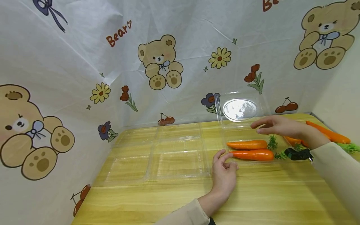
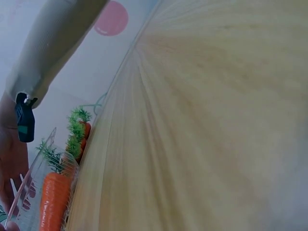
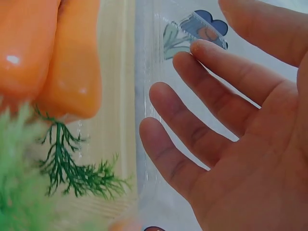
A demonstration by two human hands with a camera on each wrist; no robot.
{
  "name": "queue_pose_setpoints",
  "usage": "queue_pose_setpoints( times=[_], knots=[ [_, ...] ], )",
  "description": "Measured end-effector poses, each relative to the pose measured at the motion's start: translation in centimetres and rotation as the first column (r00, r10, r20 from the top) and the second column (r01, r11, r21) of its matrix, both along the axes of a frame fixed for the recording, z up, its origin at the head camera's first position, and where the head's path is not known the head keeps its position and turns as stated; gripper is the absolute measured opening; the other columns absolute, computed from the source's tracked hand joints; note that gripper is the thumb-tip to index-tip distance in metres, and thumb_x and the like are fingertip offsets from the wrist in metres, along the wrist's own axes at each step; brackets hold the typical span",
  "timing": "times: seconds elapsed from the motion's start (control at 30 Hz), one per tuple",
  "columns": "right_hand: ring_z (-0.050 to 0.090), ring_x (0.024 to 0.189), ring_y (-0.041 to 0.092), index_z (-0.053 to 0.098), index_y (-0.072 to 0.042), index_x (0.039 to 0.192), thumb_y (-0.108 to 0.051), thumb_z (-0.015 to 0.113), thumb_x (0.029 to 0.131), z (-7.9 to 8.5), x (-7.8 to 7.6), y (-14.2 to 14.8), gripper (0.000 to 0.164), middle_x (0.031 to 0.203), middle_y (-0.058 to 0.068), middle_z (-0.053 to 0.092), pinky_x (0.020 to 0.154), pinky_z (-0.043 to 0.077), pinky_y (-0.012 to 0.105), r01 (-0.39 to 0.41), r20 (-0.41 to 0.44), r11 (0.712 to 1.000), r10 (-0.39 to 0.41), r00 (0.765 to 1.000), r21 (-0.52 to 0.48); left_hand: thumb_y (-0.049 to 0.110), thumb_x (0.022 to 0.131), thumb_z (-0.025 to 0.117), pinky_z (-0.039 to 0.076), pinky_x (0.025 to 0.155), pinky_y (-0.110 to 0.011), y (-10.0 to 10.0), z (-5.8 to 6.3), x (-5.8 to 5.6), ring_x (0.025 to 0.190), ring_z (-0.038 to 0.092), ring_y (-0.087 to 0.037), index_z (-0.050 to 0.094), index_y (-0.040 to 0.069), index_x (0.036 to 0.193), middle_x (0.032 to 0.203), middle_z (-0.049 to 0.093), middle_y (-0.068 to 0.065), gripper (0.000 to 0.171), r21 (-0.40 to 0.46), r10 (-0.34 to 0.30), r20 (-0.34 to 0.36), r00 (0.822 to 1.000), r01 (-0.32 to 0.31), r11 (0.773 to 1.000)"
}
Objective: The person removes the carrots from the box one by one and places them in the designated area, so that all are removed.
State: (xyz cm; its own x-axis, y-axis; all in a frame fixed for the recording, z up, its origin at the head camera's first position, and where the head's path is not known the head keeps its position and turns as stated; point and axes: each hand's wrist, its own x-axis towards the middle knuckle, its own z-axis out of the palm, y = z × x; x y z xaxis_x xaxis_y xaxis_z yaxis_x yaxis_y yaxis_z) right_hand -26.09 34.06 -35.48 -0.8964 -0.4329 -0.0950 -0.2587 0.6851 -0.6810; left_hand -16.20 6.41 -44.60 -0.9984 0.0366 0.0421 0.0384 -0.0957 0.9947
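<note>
Two orange carrots [image 1: 250,154] with green tops lie side by side in a clear plastic box [image 1: 225,137], whose hinged lid [image 1: 264,106] stands raised at the back. My left hand [image 1: 223,175] is at the box's near left corner, its fingers loosely bent beside the carrot tip. In the left wrist view only its fingertips [image 2: 12,226] show, at the box's rim. My right hand [image 1: 278,126] hovers above the back of the box, in front of the lid. Its fingers [image 3: 192,127] are stretched out and spread slightly, with nothing in them.
More carrots [image 1: 329,132] lie to the right of the box, partly behind my right forearm. Several clear empty trays [image 1: 177,156] stand to the left on the wooden table [image 1: 168,200]. A bear-print sheet [image 1: 194,78] rises behind the table.
</note>
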Motion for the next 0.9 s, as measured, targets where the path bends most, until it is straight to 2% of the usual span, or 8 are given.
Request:
queue_pose_setpoints(
  times=[0.13, 0.3, 0.4, 0.53, 0.63, 0.77, 0.9],
  knots=[
    [0.061, 0.125, 0.031, 0.060, -0.007, 0.141, -0.027, 0.062, 0.104, -0.3, -0.3, -0.4, 0.042, 0.143, 0.018, 0.061, 0.095, 0.055, 0.026, -0.031, 0.016, 0.999, 0.032, 0.999, -0.031, -0.005, 0.093, 0.063, 0.052, 0.063, -0.015, 0.0, 0.0, 0.0, 0.078, 0.068, -0.012, 0.072, 0.002, 0.117, 0.146, 0.048, 0.001, 0.026, 0.010, -0.005, -0.004, 1.000, 0.005, 1.000],
    [0.060, 0.128, 0.042, 0.060, -0.003, 0.140, -0.022, 0.065, 0.101, -1.1, -0.7, -0.7, 0.044, 0.144, 0.025, 0.058, 0.093, 0.056, 0.020, -0.068, 0.067, 0.995, 0.073, 0.995, -0.074, -0.004, 0.094, 0.064, 0.052, 0.063, -0.015, 0.0, 0.0, 0.0, 0.079, 0.068, -0.012, 0.073, 0.004, 0.116, 0.147, 0.047, 0.002, 0.025, 0.011, -0.007, 0.004, 1.000, 0.007, 1.000],
    [0.056, 0.131, 0.048, 0.060, -0.001, 0.139, -0.021, 0.068, 0.100, -1.5, -0.9, -0.8, 0.045, 0.143, 0.026, 0.058, 0.096, 0.058, 0.024, -0.070, 0.084, 0.995, 0.076, 0.994, -0.070, -0.004, 0.094, 0.064, 0.052, 0.063, -0.015, 0.0, 0.0, 0.0, 0.079, 0.068, -0.012, 0.073, 0.005, 0.116, 0.147, 0.047, 0.003, 0.025, 0.011, -0.008, 0.007, 1.000, 0.008, 1.000],
    [0.054, 0.133, 0.049, 0.059, 0.002, 0.140, -0.022, 0.069, 0.099, -2.1, -1.1, -0.9, 0.048, 0.143, 0.026, 0.058, 0.102, 0.059, 0.041, -0.065, 0.114, 0.997, 0.071, 0.991, -0.051, -0.004, 0.094, 0.064, 0.052, 0.063, -0.015, 0.0, 0.0, 0.0, 0.080, 0.068, -0.012, 0.073, 0.005, 0.115, 0.147, 0.047, 0.003, 0.025, 0.012, -0.006, 0.011, 1.000, 0.006, 1.000],
    [0.055, 0.133, 0.047, 0.058, 0.003, 0.141, -0.023, 0.070, 0.098, -2.6, -1.2, -0.9, 0.052, 0.145, 0.026, 0.057, 0.104, 0.057, 0.049, -0.050, 0.156, 0.998, 0.057, 0.986, -0.049, -0.003, 0.094, 0.065, 0.052, 0.063, -0.015, 0.1, 0.1, 0.0, 0.080, 0.067, -0.012, 0.073, 0.005, 0.115, 0.147, 0.047, 0.003, 0.024, 0.009, -0.002, 0.013, 1.000, 0.002, 1.000],
    [0.057, 0.132, 0.044, 0.056, 0.004, 0.142, -0.022, 0.072, 0.097, -3.3, -1.5, -1.0, 0.054, 0.145, 0.025, 0.057, 0.105, 0.057, 0.049, -0.052, 0.206, 0.996, 0.064, 0.976, -0.066, -0.003, 0.094, 0.065, 0.052, 0.064, -0.015, 0.1, 0.1, 0.0, 0.079, 0.067, -0.011, 0.073, 0.005, 0.115, 0.145, 0.048, 0.005, 0.024, 0.005, 0.001, 0.015, 1.000, -0.001, 1.000],
    [0.058, 0.131, 0.043, 0.057, 0.006, 0.141, -0.020, 0.073, 0.096, -3.7, -1.7, -1.1, 0.054, 0.143, 0.025, 0.059, 0.102, 0.059, 0.040, -0.067, 0.219, 0.994, 0.084, 0.972, -0.085, -0.004, 0.093, 0.064, 0.052, 0.063, -0.015, 0.1, 0.1, 0.0, 0.079, 0.066, -0.010, 0.073, 0.006, 0.114, 0.143, 0.048, 0.008, 0.025, 0.008, 0.003, 0.017, 1.000, -0.003, 1.000]
  ],
)
